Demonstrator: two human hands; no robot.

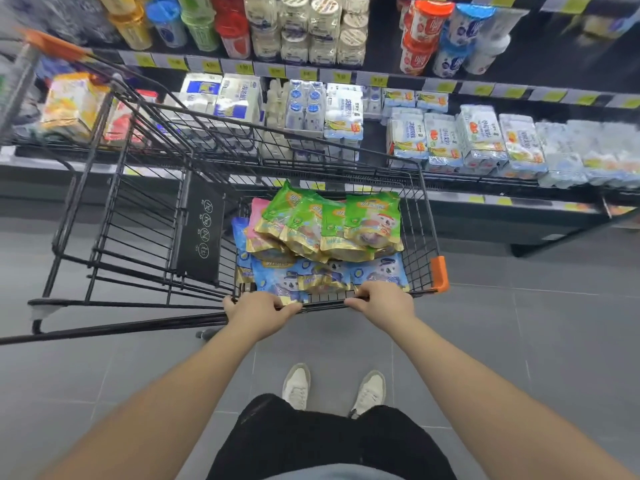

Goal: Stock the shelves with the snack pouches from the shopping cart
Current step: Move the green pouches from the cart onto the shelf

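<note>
Green pouches (pixel 332 220) with gold bottom edges form an overlapping row in the cart (pixel 427 216), in its right-hand compartment, just right of a black panel (pixel 201 237) printed with round icons. Each leans on the next. Their green tops point away toward the shelves (pixel 346 77) and their gold bottoms toward the person, so the long axes run near to far while the row itself runs left to right. A pink pouch (pixel 258 216) stands at the row's left end, partly covered by the first green one. Blue pouches (pixel 311 275) lie flatter beneath, nearer the person and against the near wire wall; which way they point cannot be told.

Both hands are clamped on the cart's near top rail (pixel 323 305). The left hand (pixel 258 311) has its fingers curled over the rail from above. The right hand (pixel 382 303) does likewise, between the left hand and an orange corner cap (pixel 440 273). Both arms are bare and stretched forward.

Beyond the cart, the shelves carry white-and-blue shrink-wrapped packs (pixel 445 143) on the lower tier and lidded jars (pixel 322 29) above — yellow price tags line the shelf edges. Grey floor (pixel 519 341) tiles lie underfoot, with two pale shoes (pixel 298 386) just behind the cart.
</note>
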